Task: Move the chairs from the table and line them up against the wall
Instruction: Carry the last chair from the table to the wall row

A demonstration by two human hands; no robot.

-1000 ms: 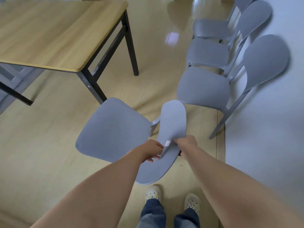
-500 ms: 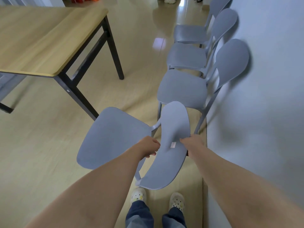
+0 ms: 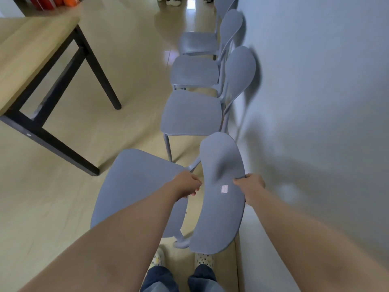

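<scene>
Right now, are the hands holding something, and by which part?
Yes: both hold the grey chair by its backrest, left hand on the left edge, right hand on the right edge.

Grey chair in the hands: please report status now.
Both hands, left and right, gripping the chair backrest. Chair beside the wall row, not yet aligned. Nothing blocking the gap.

Bare forearms, no sleeves; dark blue jeans (image 3: 160, 279); pale perforated clogs (image 3: 203, 259) with small dark and yellow dots.
</scene>
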